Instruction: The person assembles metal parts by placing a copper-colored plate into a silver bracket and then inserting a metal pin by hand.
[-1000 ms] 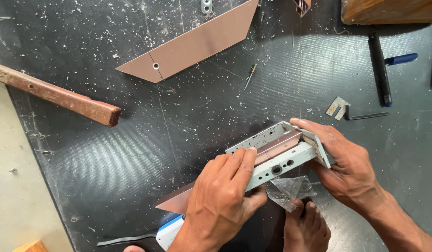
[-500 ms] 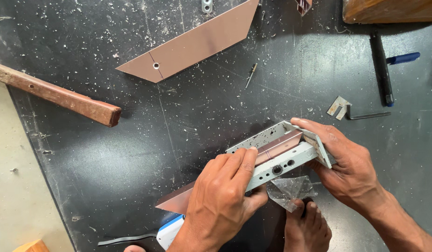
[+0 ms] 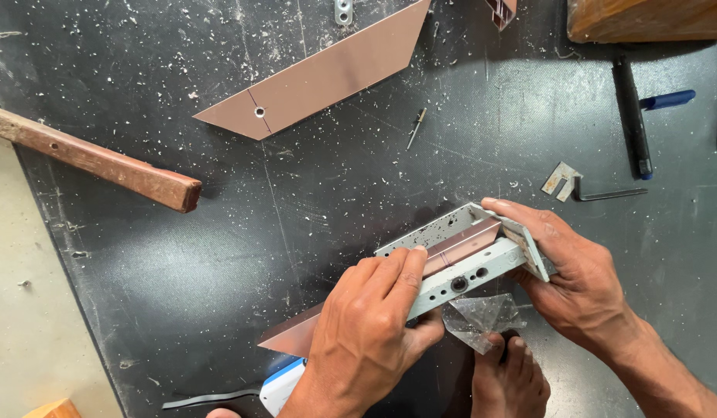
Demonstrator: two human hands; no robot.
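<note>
Two hands: our left hand presses brown strip into grey jig; right hand clamped round jig end.
Tip: we keep strip seated flush, steady.

pale grey jig, copper-brown strip, black speckled mat

Bright daylight, sharp focus, soft shadows

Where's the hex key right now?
In the head view, the hex key lies on the black mat at upper right, beside a small metal clip, above the right hand.
</note>
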